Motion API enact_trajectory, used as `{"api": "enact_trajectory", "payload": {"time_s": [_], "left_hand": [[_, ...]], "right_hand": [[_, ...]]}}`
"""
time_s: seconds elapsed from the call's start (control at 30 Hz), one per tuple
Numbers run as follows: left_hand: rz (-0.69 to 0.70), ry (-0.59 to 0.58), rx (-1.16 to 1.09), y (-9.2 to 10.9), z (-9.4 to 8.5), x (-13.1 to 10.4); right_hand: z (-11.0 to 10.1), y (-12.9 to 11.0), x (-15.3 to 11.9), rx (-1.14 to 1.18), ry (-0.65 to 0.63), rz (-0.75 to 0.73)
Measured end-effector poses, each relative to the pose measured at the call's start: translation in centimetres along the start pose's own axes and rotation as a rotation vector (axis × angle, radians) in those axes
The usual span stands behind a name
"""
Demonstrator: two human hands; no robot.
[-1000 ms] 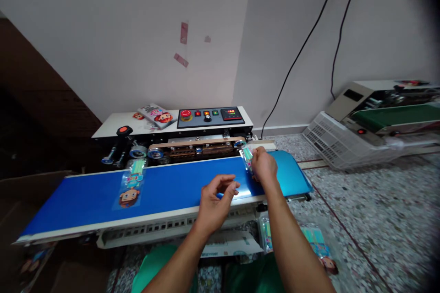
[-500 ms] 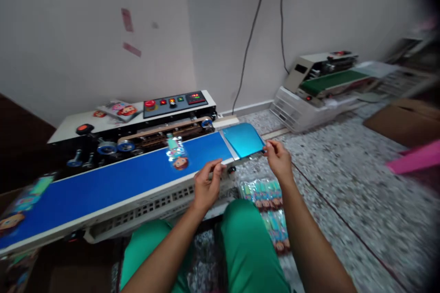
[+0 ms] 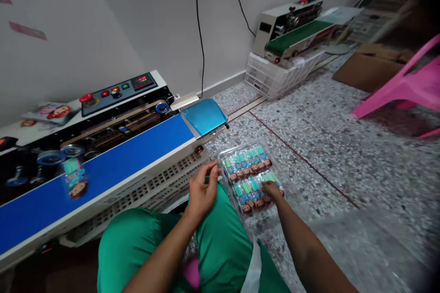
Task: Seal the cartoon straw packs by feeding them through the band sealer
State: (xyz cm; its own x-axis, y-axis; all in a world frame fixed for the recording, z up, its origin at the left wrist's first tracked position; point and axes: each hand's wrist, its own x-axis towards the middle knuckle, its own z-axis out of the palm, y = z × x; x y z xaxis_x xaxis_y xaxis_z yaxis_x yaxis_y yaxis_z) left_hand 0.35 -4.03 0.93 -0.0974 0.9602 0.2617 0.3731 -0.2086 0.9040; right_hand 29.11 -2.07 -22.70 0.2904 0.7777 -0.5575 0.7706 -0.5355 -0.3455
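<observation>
My right hand [image 3: 273, 189] reaches down to a clear plastic tray [image 3: 224, 150] on my right. Rows of small clear packets [image 3: 247, 160] lie in it, each with a flat brown-haired doll figure and a green top. Its fingers are closed on a packet at the right of the nearer row; their tips are partly hidden. Above my knee, my left hand [image 3: 202, 190] is closed, thumb against the forefinger, near the tray's left edge; whatever it may hold does not show. A doll packet [image 3: 75, 178] lies on the blue conveyor belt [image 3: 137, 151], beside the machine's rollers.
The belt ends in a blue plate [image 3: 206, 116]. Behind it is a control panel [image 3: 118, 93] with a red knob. A second machine with a green belt [image 3: 299, 36] stands on a white crate [image 3: 266, 78]. A cardboard box [image 3: 364, 71] and pink chair [image 3: 402, 84] are right.
My view has turned right and down. My right hand has gone from the blue plate's end to the packets in the tray. The packet on the belt has moved left.
</observation>
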Motion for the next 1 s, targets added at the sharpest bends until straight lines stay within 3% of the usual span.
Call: {"api": "enact_trajectory", "payload": {"time_s": [0.17, 0.4, 0.57, 0.73, 1.0], "left_hand": [[0.038, -0.024, 0.113, -0.6, 0.4, 0.4], [0.034, -0.029, 0.149, -0.3, 1.6, 0.8], [0.026, -0.060, 0.178, -0.1, 2.0, 1.0], [0.016, -0.073, 0.197, 0.1, 2.1, 1.2], [0.005, -0.071, 0.218, 0.3, 2.2, 1.4]], "right_hand": [[3.0, 2.7, 1.7, -0.053, -0.159, 0.091], [4.7, 5.4, 1.9, -0.165, -0.082, 0.097], [5.6, 4.6, 2.0, -0.210, 0.011, 0.041], [6.9, 3.3, 1.3, -0.238, 0.019, 0.008], [7.9, 2.3, 0.3, -0.238, 0.067, 0.060]]}}
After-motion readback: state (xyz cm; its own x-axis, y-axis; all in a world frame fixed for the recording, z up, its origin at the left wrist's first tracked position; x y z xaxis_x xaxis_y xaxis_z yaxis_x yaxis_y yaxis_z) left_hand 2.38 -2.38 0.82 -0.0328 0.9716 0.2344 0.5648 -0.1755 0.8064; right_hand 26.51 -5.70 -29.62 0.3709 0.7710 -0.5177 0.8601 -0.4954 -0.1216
